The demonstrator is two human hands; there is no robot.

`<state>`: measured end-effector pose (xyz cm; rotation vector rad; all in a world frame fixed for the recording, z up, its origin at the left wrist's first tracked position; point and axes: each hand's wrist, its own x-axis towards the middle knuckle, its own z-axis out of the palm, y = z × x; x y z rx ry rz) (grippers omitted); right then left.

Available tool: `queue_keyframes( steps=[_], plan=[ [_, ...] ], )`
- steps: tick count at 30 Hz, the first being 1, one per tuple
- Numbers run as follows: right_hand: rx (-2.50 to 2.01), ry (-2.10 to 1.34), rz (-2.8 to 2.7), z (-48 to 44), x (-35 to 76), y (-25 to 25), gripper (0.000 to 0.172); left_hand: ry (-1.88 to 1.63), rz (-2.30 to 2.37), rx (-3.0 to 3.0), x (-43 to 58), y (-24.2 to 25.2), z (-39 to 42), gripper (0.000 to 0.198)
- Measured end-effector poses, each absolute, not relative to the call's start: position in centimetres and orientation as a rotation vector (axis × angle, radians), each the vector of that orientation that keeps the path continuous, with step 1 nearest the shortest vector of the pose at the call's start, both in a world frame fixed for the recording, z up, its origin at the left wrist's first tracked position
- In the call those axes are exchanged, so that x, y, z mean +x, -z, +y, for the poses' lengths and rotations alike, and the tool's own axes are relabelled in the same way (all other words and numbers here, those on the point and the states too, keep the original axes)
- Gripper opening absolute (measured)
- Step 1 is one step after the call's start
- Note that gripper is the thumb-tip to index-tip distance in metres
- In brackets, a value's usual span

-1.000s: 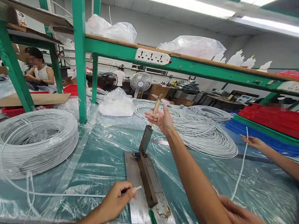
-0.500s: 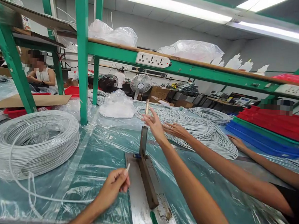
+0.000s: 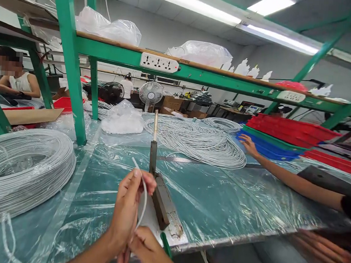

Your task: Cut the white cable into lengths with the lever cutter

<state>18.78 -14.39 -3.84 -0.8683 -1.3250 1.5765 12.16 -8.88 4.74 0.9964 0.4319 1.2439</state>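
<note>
My left hand (image 3: 130, 200) pinches a thin white cable (image 3: 144, 201) close to its free end, which sticks up past the thumb. Lower down, at the front edge of the table, my right hand (image 3: 145, 243) is closed around the same cable, just beside the left wrist. The cable bows slightly between the two hands. Just right of my left hand stands a metal hand tool on a plate (image 3: 172, 223), with an upright lever (image 3: 153, 154), a dark bar (image 3: 160, 206) and a green handle (image 3: 165, 244). My left hand partly hides the plate.
A large white cable coil (image 3: 25, 177) lies at left. Loose cable coils (image 3: 198, 143) spread behind the tool, near a steel ruler (image 3: 179, 160). At right, a co-worker's hand (image 3: 249, 144) is by stacked red and blue trays (image 3: 264, 147). A green shelf post (image 3: 70, 68) rises at left.
My right hand has left the upright lever and come down to the cable. My left hand has moved up and left, showing more cable. The view has swung right; the co-worker's hands have shifted.
</note>
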Motion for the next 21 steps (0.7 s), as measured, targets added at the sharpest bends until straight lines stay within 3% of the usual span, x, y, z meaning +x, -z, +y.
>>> queue_keyframes(
  steps=[3, 9, 13, 21],
  plan=[
    [-0.927, -1.318, -0.991, -15.2, 22.9, 2.2, 0.053, -0.992, 0.556, 1.501, 10.6, -4.4, -8.2, 0.041],
    [-0.98, -0.788, -0.344, -17.6, 38.2, 0.4, 0.046, -0.109, 0.743, 2.391, 6.9, -1.5, -6.2, 0.034],
    [-1.105, -0.635, -0.216, -19.9, 46.0, 1.2, 0.041, -0.142, 0.919, 2.573, 5.7, -0.3, -4.7, 0.028],
    [-1.383, -0.442, -0.283, -22.6, 52.7, 1.6, 0.05, -0.196, 1.121, 2.513, 1.8, -0.4, -2.4, 0.035]
  ],
)
